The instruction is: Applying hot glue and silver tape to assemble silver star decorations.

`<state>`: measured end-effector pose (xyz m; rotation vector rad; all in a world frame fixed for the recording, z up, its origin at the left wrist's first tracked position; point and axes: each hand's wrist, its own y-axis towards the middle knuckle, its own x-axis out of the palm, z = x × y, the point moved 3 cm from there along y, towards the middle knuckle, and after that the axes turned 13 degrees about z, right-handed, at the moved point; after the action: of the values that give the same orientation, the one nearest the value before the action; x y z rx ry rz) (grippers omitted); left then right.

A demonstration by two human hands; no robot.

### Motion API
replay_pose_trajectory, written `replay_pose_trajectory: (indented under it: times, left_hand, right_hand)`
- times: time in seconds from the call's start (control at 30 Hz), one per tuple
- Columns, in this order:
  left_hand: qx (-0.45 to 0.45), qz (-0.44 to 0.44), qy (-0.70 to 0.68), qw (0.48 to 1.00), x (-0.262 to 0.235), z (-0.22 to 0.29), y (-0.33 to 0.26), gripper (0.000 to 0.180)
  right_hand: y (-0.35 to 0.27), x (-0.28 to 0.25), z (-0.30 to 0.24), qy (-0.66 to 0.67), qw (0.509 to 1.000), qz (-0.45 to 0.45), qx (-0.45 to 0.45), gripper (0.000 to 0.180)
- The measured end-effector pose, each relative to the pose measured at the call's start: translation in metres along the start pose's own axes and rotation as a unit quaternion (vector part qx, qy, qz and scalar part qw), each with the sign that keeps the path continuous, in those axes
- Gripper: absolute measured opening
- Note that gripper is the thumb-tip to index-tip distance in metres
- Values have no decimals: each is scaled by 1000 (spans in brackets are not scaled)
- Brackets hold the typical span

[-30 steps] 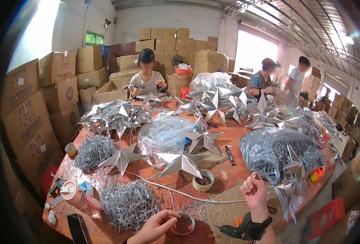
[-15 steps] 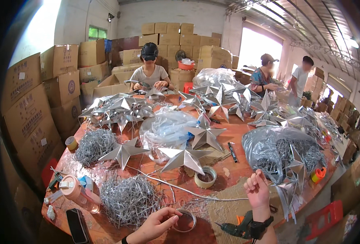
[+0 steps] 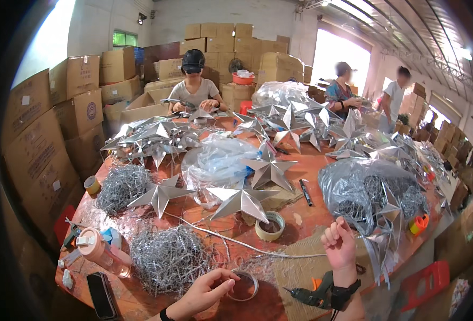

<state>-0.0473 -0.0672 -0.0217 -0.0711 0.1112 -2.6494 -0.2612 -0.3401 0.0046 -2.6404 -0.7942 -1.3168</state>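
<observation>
My left hand (image 3: pixel 207 291) is low in the middle, its thumb and fingertips slightly apart with nothing visible between them. A thin silver ring (image 3: pixel 255 289), like a tape roll's core, lies right beside those fingertips. My right hand (image 3: pixel 339 247) is raised over a cardboard sheet (image 3: pixel 295 262), fingers curled in toward the thumb; whether they hold anything is too small to see. Under that wrist lies a dark green glue gun (image 3: pixel 308 297) with an orange trigger. Silver five-pointed stars (image 3: pixel 242 202) sit beyond my hands. Left of my left hand is a heap of silver tinsel (image 3: pixel 167 259).
Around the table lie a tape roll (image 3: pixel 269 227), a black marker (image 3: pixel 305 193), a white cord (image 3: pixel 247 247), a pink-lidded bottle (image 3: pixel 105 254), a phone (image 3: pixel 102 296) and a grey plastic bag (image 3: pixel 349 187). A person (image 3: pixel 194 88) works opposite; cartons (image 3: pixel 30 144) are stacked left.
The view has shifted slightly, so the table items appear a little higher. Both hands keep nearly the same pose, the right one moving slightly up.
</observation>
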Motion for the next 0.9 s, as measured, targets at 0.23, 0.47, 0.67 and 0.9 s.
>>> replay_pose_trajectory:
  times: [0.23,0.47,0.67,0.9]
  left_hand:
    - [-2,15,-3,1000,0,-3,0,19]
    - [5,22,10,1000,1,4,-6,18]
    - [34,13,26,999,5,-1,-5,16]
    - [81,5,33,996,11,4,-8,16]
  right_hand:
    - [5,-2,6,2,1000,-9,23,5]
    - [3,2,5,6,1000,-6,11,5]
    - [-2,3,2,-10,1000,-8,4,5]
    - [-4,31,-80,-57,993,-16,-103,38]
